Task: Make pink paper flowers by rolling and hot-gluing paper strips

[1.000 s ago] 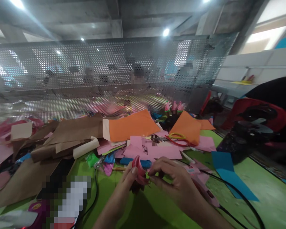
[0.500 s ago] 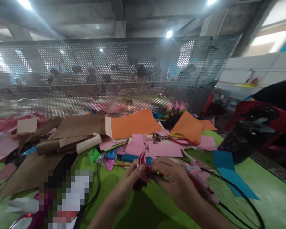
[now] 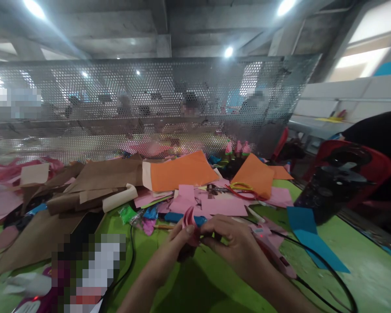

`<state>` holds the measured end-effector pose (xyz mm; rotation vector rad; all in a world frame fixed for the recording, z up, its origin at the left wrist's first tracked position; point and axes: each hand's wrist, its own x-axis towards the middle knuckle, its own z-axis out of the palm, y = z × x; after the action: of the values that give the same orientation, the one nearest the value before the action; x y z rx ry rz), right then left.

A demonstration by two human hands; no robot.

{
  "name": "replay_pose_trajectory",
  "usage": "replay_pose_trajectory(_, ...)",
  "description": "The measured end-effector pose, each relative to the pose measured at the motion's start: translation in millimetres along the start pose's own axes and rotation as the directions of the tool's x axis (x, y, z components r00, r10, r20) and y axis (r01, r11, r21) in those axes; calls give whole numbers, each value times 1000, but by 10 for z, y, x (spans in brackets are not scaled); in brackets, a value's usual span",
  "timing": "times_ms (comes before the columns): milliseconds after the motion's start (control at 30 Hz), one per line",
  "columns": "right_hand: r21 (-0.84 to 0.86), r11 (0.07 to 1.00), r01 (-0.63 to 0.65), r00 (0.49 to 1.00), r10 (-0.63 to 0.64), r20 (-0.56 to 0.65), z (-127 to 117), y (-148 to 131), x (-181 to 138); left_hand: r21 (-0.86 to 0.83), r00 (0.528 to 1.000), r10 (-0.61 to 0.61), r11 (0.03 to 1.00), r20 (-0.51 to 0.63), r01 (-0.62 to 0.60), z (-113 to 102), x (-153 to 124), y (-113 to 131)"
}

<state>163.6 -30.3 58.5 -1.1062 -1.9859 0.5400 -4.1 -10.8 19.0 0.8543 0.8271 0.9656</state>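
My left hand (image 3: 177, 243) pinches a curled pink paper piece (image 3: 189, 221) between thumb and fingers; its layered strips bend round in a loop. Close on its right side, my right hand (image 3: 231, 239) has its fingertips pressed together at the edge of that paper. Whether anything else sits between those fingertips is hidden. A pink glue gun (image 3: 275, 252) with a small red light lies on the green table (image 3: 182, 291), just beyond my right wrist. Behind the hands are pink paper sheets (image 3: 224, 207) and a blue strip-like object (image 3: 176, 217).
Orange sheets (image 3: 182, 171), brown paper (image 3: 107, 174) and scissors (image 3: 243, 191) cover the back. Blue paper (image 3: 313, 239) and a dark tumbler (image 3: 329, 187) stand right. Black cables (image 3: 342, 282) cross the table. A perforated metal screen (image 3: 133, 95) rises behind; people sit beyond it.
Both hands have shifted slightly left in view with the pink paper, whose loop now faces me a little more. The view itself has moved slightly.
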Motion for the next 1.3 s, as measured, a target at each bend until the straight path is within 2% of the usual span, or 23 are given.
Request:
replay_pose_trajectory(233,-44,999,15,999,-13,51,1,-53,-16,189,997,-3,982,81,-12,-18,-13,20)
replay_pose_trajectory(367,-131,991,-4,999,11,52,24,-44,-11,190,991,24,981,128,-48,-23,-13,9)
replay_pose_trajectory(533,-174,984,35,999,-29,38,54,2,-24,172,974,-81,984,209,45,-10,-72,43)
replay_pose_trajectory(767,-158,987,25,998,-17,56,81,40,-32,203,964,21,976,265,-77,-17,-34,56)
replay_pose_trajectory(867,-113,993,14,999,-9,44,74,22,-28,202,964,10,977,265,-65,-34,8,16)
replay_pose_trajectory(1067,-9,999,-35,999,35,-30,69,-24,-26,156,983,-49,987,178,21,-39,24,-22)
replay_pose_trajectory(1300,21,997,-73,994,74,-78,80,-47,-28,133,975,-4,991,220,-26,-58,53,-69)
